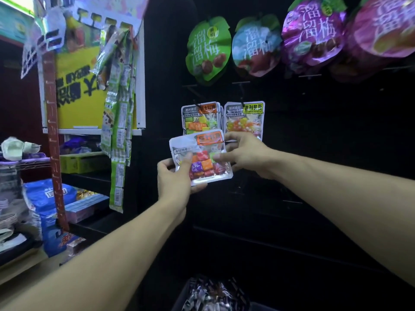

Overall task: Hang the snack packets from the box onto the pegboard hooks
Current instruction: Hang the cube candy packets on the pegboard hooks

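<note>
A clear snack packet (pixel 203 151) with coloured candy cubes and an orange label is held tilted in front of the black pegboard (pixel 314 142). My left hand (pixel 174 176) grips its lower left corner, thumb on the front. My right hand (pixel 244 153) pinches its right edge. Just behind and above it, a stack of like packets (pixel 198 117) hangs on a hook, with another packet (pixel 244 118) beside it on the right. The box (pixel 213 295) with several silvery packets sits at the bottom of the view.
Large plum snack bags, green (pixel 207 49), blue (pixel 256 44) and purple (pixel 313 32), hang along the top row. Bare hooks (pixel 292 202) jut from the lower board. Strips of green sachets (pixel 119 122) hang left, beside shelves with a blue bag (pixel 48 196).
</note>
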A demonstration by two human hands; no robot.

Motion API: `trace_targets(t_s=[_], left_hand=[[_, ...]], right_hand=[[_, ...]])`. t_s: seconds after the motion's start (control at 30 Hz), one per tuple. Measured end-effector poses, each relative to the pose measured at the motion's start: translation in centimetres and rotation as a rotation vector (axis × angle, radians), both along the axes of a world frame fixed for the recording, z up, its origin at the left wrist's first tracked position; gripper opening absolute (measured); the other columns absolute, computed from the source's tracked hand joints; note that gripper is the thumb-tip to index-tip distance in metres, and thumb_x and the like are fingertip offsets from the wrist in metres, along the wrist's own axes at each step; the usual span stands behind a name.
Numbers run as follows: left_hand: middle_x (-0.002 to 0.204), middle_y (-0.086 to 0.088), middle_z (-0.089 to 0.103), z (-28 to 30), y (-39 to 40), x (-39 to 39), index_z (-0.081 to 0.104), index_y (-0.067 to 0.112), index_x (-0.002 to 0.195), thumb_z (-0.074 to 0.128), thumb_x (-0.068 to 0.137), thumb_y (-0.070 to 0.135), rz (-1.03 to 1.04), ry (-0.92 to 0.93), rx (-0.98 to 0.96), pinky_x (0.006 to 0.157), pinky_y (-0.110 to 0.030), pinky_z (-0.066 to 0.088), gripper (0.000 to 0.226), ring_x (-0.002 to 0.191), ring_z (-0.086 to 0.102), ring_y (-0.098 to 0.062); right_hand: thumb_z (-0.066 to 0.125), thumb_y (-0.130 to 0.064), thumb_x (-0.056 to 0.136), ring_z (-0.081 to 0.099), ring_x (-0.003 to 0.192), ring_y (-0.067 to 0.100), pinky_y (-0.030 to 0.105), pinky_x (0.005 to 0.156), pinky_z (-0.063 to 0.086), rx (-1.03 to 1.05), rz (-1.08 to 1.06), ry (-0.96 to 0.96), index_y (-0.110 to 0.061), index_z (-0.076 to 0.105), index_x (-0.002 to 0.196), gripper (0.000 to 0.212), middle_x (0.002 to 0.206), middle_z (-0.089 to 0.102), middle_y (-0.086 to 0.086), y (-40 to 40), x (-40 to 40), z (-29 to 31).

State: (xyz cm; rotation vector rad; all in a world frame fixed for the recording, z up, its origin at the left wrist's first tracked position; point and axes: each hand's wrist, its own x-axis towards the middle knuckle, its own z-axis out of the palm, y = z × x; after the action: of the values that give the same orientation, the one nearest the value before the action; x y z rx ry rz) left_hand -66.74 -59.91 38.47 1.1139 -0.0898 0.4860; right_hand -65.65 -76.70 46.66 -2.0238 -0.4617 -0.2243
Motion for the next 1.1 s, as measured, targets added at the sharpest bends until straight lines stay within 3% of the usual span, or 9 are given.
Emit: trace_targets(t_s=[0.13, 0.3, 0.43, 0.6, 0.7, 0.83, 0.9, 1.03, 1.1], left_hand=[[0.119, 0.002, 0.066, 2.0, 1.2, 2.9, 0.04, 0.028, 0.146, 0.083, 0.091, 0.029, 0.136, -0.073, 0.341, 0.061, -0.028, 0.058, 0.07, 0.1, 0.069, -0.015], [0.127, 0.004, 0.066, 5.0, 2.7, 7.1, 0.047, 0.045, 0.148, 0.081, 0.086, 0.046, 0.233, -0.124, 0.575, 0.096, -0.052, 0.061, 0.071, 0.115, 0.068, -0.023], [0.133, 0.003, 0.063, 6.4, 3.0, 9.7, 0.044, 0.047, 0.155, 0.073, 0.095, 0.047, 0.293, -0.143, 0.691, 0.101, -0.043, 0.055, 0.067, 0.115, 0.066, -0.02], [0.136, 0.0, 0.056, 7.9, 3.4, 11.5, 0.045, 0.046, 0.157, 0.066, 0.102, 0.043, 0.342, -0.152, 0.735, 0.103, -0.042, 0.053, 0.059, 0.117, 0.064, -0.022], [0.138, -0.001, 0.057, 8.4, 3.6, 12.1, 0.048, 0.045, 0.155, 0.066, 0.101, 0.044, 0.344, -0.141, 0.756, 0.105, -0.041, 0.053, 0.057, 0.121, 0.062, -0.024], [0.14, -0.005, 0.057, 8.7, 3.8, 12.5, 0.051, 0.042, 0.154, 0.067, 0.101, 0.045, 0.353, -0.119, 0.762, 0.104, -0.041, 0.053, 0.056, 0.121, 0.063, -0.028], [0.141, -0.005, 0.051, 8.9, 3.7, 12.4, 0.049, 0.041, 0.156, 0.065, 0.102, 0.044, 0.357, -0.107, 0.77, 0.1, -0.035, 0.05, 0.056, 0.123, 0.06, -0.028], [0.142, -0.005, 0.049, 8.7, 3.5, 12.4, 0.044, 0.041, 0.159, 0.063, 0.104, 0.045, 0.349, -0.107, 0.76, 0.104, -0.039, 0.052, 0.058, 0.124, 0.06, -0.028], [0.144, -0.005, 0.051, 8.1, 3.4, 12.6, 0.044, 0.04, 0.159, 0.062, 0.104, 0.047, 0.348, -0.098, 0.762, 0.1, -0.035, 0.05, 0.059, 0.125, 0.06, -0.028]], right_hand=[[0.079, -0.007, 0.09, 0.079, 0.089, 0.021, 0.039, 0.077, 0.066, 0.141, -0.12, -0.147, -0.015, 0.049, 0.146, 0.065, 0.11, 0.073, 0.011, 1.8, 3.2, 0.4], [0.079, -0.011, 0.091, 0.075, 0.096, 0.027, 0.044, 0.09, 0.061, 0.155, -0.242, -0.324, -0.028, 0.035, 0.159, 0.082, 0.11, 0.072, 0.013, 3.7, 6.3, 2.8], [0.079, -0.011, 0.092, 0.074, 0.101, 0.029, 0.049, 0.09, 0.062, 0.141, -0.279, -0.367, -0.033, 0.037, 0.158, 0.082, 0.12, 0.07, 0.012, 4.6, 8.6, 4.4], [0.076, -0.018, 0.095, 0.074, 0.098, 0.026, 0.042, 0.085, 0.062, 0.041, -0.323, -0.414, -0.04, 0.039, 0.157, 0.076, 0.13, 0.069, 0.009, 4.8, 10.2, 5.8], [0.075, -0.021, 0.096, 0.074, 0.079, 0.022, 0.045, 0.079, 0.064, -0.014, -0.356, -0.4, -0.033, 0.049, 0.154, 0.065, 0.123, 0.068, 0.001, 5.2, 10.7, 6.3], [0.073, -0.02, 0.097, 0.077, 0.085, 0.028, 0.049, 0.079, 0.064, -0.035, -0.363, -0.384, -0.029, 0.045, 0.156, 0.065, 0.14, 0.065, 0.009, 5.5, 11.2, 6.2], [0.072, -0.02, 0.098, 0.077, 0.083, 0.029, 0.051, 0.077, 0.064, -0.043, -0.371, -0.379, -0.03, 0.044, 0.157, 0.066, 0.136, 0.067, 0.009, 5.5, 11.3, 6.2], [0.071, -0.017, 0.099, 0.076, 0.088, 0.035, 0.052, 0.077, 0.063, -0.039, -0.37, -0.353, -0.028, 0.043, 0.157, 0.066, 0.131, 0.068, 0.007, 5.4, 11.5, 6.3], [0.071, -0.017, 0.099, 0.072, 0.075, 0.027, 0.047, 0.074, 0.063, -0.071, -0.378, -0.349, -0.026, 0.042, 0.158, 0.066, 0.111, 0.069, 0.003, 5.1, 11.5, 6.3]])
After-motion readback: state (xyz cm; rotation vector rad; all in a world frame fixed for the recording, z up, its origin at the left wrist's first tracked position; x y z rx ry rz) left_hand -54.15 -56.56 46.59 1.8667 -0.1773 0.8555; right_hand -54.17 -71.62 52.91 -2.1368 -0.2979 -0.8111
